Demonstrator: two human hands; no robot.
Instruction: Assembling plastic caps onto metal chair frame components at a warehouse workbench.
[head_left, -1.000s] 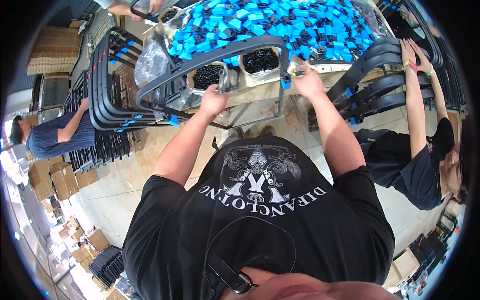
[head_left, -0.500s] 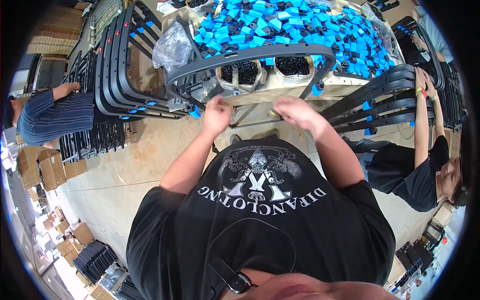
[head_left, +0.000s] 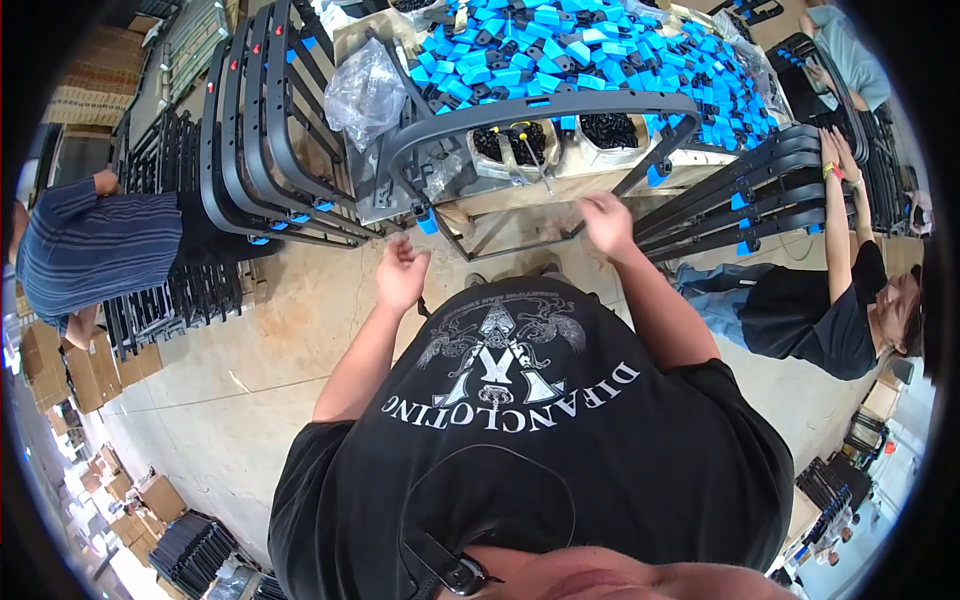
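Note:
A dark grey bent-tube frame stands upright before me, with blue end pieces on its legs. Beside its left leg is my left hand, empty, with loosely bent fingers apart. My right hand is near the frame's right leg; its fingers are loosely curled and I see nothing in them. Across the left container of small black parts shows a thin tool with a yellow handle and a metal shaft, like a screwdriver. Whether it rests there or hangs above cannot be told.
Blue and black plastic pieces are heaped on the worktable, beside a clear plastic bag. Similar frames stack up on the left and right. A person in black touches the right stack; another in stripes is at left.
The yellow-handled tool has left my right hand and now shows over the parts container. My hands have moved apart, left hand down and leftward, right hand rightward. The view has shifted slightly.

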